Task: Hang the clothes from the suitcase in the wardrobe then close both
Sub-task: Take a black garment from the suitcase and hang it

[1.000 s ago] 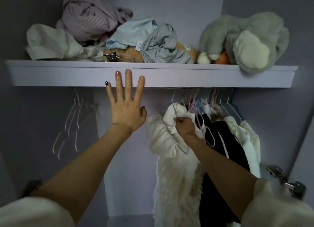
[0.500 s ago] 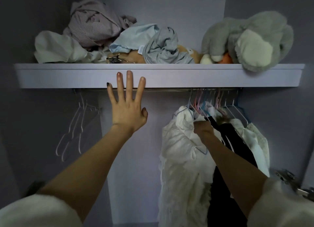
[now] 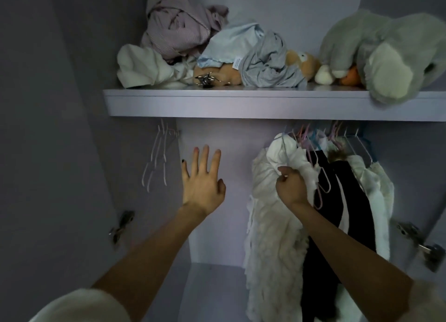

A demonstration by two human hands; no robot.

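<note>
my right hand [image 3: 293, 189] has its grip closed on the white fluffy garment [image 3: 272, 215], which hangs at the left end of the clothes under the wardrobe shelf [image 3: 241, 104]. my left hand [image 3: 202, 184] is raised, fingers spread, holding nothing, below the shelf edge.

My left hand [image 3: 202, 184] is raised below the long pale wardrobe shelf [image 3: 241, 104], between the empty white wire hangers [image 3: 156, 160] at the left and the hanging clothes at the right. My right hand [image 3: 293, 186] grips the fluffy white garment [image 3: 270, 225], the leftmost of them; the black garment [image 3: 347, 196] hangs just right of it. On the shelf, crumpled clothes [image 3: 183, 32] lie left and the big grey plush toy [image 3: 376, 53] right.
</note>
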